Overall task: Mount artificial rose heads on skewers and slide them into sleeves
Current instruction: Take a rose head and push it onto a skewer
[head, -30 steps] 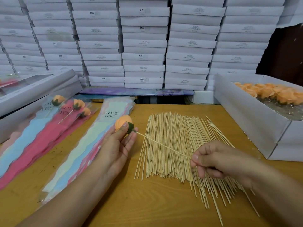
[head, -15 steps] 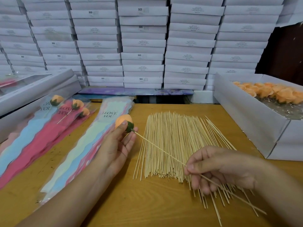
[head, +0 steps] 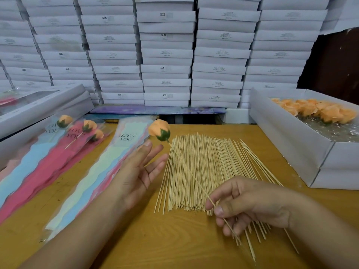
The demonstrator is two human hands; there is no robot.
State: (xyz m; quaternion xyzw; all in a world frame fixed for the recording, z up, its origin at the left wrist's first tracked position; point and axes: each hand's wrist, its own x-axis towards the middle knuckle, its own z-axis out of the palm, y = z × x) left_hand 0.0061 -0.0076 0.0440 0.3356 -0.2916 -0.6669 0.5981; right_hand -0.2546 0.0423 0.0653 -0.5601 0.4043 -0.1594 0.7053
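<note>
The right hand (head: 250,206) pinches a skewer (head: 189,169) between thumb and forefinger near its lower end. The skewer slants up and away to the left, and an orange rose head (head: 159,130) sits on its far tip, above and just beyond the left hand's fingertips. The left hand (head: 139,171) is spread, palm turned inward, fingers straight, touching neither rose nor skewer. Under and between both hands lies a heap of loose skewers (head: 209,167) on the wooden table (head: 174,245). Left of the left hand lie the sleeves (head: 87,181), printed "I LOVE YOU". Beyond the right hand stands a box (head: 287,144) holding more orange rose heads (head: 318,111).
</note>
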